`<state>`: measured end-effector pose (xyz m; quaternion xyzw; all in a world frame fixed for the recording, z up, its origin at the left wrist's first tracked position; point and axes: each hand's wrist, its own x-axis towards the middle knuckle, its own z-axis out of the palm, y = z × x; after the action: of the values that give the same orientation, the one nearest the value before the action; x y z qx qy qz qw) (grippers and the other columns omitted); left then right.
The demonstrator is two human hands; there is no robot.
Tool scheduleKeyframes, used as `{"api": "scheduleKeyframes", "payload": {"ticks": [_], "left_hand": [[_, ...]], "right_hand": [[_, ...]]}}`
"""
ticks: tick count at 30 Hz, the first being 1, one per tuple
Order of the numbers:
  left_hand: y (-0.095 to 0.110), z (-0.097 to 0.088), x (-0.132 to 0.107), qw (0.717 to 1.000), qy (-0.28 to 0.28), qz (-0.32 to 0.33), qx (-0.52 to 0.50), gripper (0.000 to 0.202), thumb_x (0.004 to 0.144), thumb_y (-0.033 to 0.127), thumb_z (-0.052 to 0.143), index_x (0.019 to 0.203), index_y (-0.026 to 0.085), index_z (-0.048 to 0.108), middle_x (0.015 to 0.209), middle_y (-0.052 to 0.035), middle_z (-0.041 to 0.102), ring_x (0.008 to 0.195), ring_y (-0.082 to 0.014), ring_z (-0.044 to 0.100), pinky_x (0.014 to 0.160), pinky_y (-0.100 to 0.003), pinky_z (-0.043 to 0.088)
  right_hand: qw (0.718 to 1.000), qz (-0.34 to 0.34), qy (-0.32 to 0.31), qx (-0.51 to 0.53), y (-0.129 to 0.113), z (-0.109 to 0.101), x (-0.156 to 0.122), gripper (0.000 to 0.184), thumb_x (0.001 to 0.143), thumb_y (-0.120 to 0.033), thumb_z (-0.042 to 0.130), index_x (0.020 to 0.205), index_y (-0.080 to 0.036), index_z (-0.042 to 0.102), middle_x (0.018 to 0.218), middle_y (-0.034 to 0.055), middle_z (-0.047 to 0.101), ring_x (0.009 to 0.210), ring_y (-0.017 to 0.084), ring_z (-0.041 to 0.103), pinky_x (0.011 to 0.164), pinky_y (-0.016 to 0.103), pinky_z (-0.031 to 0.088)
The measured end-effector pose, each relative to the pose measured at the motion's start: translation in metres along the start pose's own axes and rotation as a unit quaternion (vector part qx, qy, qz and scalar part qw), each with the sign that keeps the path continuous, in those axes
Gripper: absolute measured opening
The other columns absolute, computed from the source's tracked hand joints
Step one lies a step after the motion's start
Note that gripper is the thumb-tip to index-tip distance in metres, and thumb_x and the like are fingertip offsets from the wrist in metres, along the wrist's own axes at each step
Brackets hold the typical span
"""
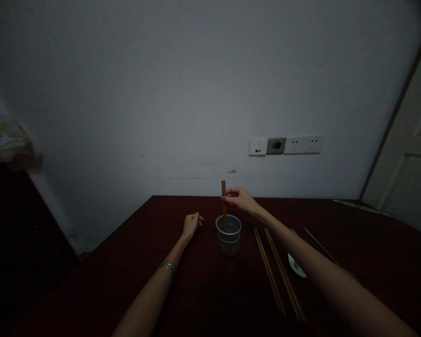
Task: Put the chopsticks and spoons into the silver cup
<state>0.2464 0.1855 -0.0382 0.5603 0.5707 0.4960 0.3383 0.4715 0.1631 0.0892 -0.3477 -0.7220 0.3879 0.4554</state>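
Note:
A pair of wooden chopsticks (224, 210) stands nearly upright, lower ends inside a silver metal cup (229, 247) with a rounded rim. My right hand (241, 199) pinches the chopsticks near their top, above the cup. To the left of the cup, my left hand (191, 224) rests on the table with its fingers loosely curled and nothing visible in them. Two more pairs of chopsticks, a nearer pair (271, 274) and a farther pair (286, 276), lie side by side right of the cup. My right forearm partly covers a white spoon (296, 267) with a blue mark.
The dark red table (126, 262) meets a pale wall (196, 93) at its back edge. A thin metal utensil (320, 245) lies at the right, partly behind my forearm. Wall sockets (303, 145) sit above the table, and a door (414, 154) stands at far right.

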Motion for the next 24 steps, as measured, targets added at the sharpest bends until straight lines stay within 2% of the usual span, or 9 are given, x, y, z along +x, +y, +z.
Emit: {"api": "scheduleKeyframes", "payload": {"ticks": [4,8,14,18,21,24], "left_hand": [[-0.002,0.0,0.001,1.0,0.003,0.004,-0.001,0.041,0.077,0.041,0.035,0.061,0.011,0.059,0.044,0.0009,0.048,0.035,-0.007,0.038,0.037,-0.019,0.027],[-0.001,0.0,0.001,1.0,0.0,0.001,-0.006,0.041,0.076,0.042,0.036,0.062,0.011,0.059,0.044,0.0011,0.047,0.035,-0.0072,0.038,0.035,-0.019,0.025],[0.004,-0.001,-0.004,1.0,-0.003,0.003,-0.027,0.04,0.074,0.043,0.038,0.062,0.011,0.059,0.045,0.0006,0.048,0.036,-0.0072,0.038,0.034,-0.018,0.026],[0.012,-0.004,-0.004,0.996,0.008,-0.016,-0.087,0.038,0.07,0.044,0.041,0.063,0.011,0.059,0.046,0.0005,0.049,0.035,-0.007,0.038,0.033,-0.018,0.026],[0.033,-0.013,0.002,0.986,0.066,-0.033,-0.149,0.032,0.068,0.04,0.043,0.061,0.011,0.057,0.045,0.0014,0.048,0.034,-0.0067,0.037,0.032,-0.018,0.024],[0.077,-0.025,0.009,0.963,0.181,0.017,-0.198,0.024,0.067,0.033,0.042,0.053,0.014,0.05,0.041,0.0042,0.041,0.032,-0.0057,0.033,0.032,-0.018,0.022]], "right_hand": [[1.0,0.007,0.002,0.011,0.002,-0.001,0.0,0.026,0.06,-0.033,0.068,0.073,-0.012,0.059,0.068,0.0035,0.062,0.061,0.013,0.058,0.056,0.025,0.046],[1.0,0.019,-0.005,0.019,0.0,-0.012,-0.007,0.03,0.061,-0.028,0.069,0.085,-0.013,0.059,0.075,0.0055,0.064,0.067,0.014,0.06,0.061,0.027,0.048],[0.999,0.035,0.014,-0.005,-0.01,-0.045,-0.032,0.031,0.064,-0.027,0.067,0.091,-0.014,0.059,0.078,0.0067,0.065,0.069,0.015,0.061,0.059,0.026,0.049],[0.998,0.043,0.034,-0.037,-0.017,-0.07,-0.051,0.03,0.065,-0.027,0.066,0.09,-0.014,0.06,0.079,0.0069,0.064,0.071,0.016,0.061,0.059,0.026,0.049],[0.996,0.045,0.045,-0.065,-0.025,-0.088,-0.068,0.028,0.067,-0.03,0.064,0.09,-0.015,0.06,0.081,0.0071,0.064,0.074,0.016,0.061,0.059,0.026,0.049],[0.994,0.05,0.057,-0.084,-0.036,-0.1,-0.087,0.026,0.069,-0.032,0.062,0.09,-0.016,0.061,0.082,0.0076,0.065,0.076,0.018,0.061,0.06,0.027,0.049]]}}
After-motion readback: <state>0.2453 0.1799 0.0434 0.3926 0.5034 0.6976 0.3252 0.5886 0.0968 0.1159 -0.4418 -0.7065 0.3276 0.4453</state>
